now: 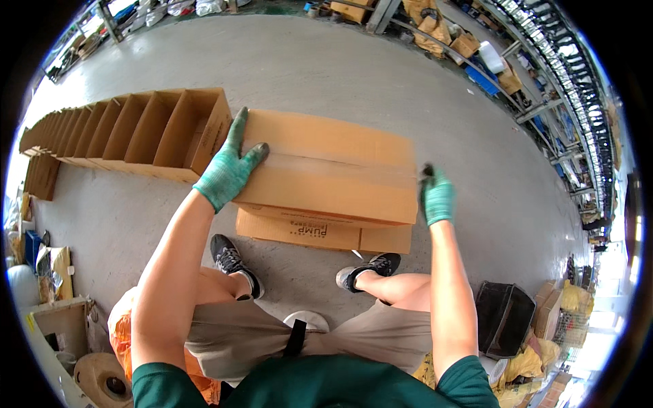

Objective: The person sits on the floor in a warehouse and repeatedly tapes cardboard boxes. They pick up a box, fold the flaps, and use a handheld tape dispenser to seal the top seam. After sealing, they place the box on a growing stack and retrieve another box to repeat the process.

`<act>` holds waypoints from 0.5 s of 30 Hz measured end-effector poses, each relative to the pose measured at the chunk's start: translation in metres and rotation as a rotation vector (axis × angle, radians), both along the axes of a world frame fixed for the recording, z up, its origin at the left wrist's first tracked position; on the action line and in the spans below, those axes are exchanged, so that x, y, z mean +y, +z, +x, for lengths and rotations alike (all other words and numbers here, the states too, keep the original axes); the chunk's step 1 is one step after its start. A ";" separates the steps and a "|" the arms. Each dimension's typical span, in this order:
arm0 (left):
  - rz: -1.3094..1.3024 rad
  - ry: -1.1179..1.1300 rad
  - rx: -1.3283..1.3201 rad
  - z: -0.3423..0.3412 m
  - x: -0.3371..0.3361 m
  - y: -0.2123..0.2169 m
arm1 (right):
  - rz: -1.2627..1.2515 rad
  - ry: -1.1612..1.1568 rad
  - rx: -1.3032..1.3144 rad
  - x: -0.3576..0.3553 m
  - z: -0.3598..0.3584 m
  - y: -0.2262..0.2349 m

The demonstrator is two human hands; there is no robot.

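Observation:
A closed cardboard box [333,146] lies in front of me, with clear tape along the middle seam of its top. My left hand [230,170], in a green glove with dark fingertips, rests against the box's left end. Its thumb lies on the top and a stretched finger runs along the edge; the other fingers are hidden. Just past the right end of the box is my right hand [439,196], gloved alike, its fingers curled together. Whatever it may hold is too small and dark to name. Beneath the box sits another cardboard box [299,230] with dark printing.
A long row of open-topped cardboard boxes [143,132] stretches away at the left. Shelving [537,112] with bags and boxes lines the right side. A black bin [503,319] stands at lower right, and an orange bag [122,323] at lower left. Both my shoes are close to the lower box.

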State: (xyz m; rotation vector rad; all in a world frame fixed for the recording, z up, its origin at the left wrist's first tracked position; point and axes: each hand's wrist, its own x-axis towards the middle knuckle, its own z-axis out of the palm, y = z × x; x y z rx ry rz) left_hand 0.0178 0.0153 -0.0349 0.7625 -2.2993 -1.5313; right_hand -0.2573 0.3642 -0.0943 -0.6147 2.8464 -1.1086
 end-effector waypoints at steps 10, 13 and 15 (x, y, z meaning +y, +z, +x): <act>0.367 0.007 -0.039 -0.012 0.000 -0.001 | 0.348 0.761 0.499 -0.132 0.162 0.086; 0.344 0.057 -0.086 -0.006 0.004 -0.001 | 0.459 0.613 0.491 -0.078 0.139 0.091; 0.305 0.074 -0.073 -0.006 0.003 -0.003 | 0.476 0.414 0.474 -0.035 0.116 0.084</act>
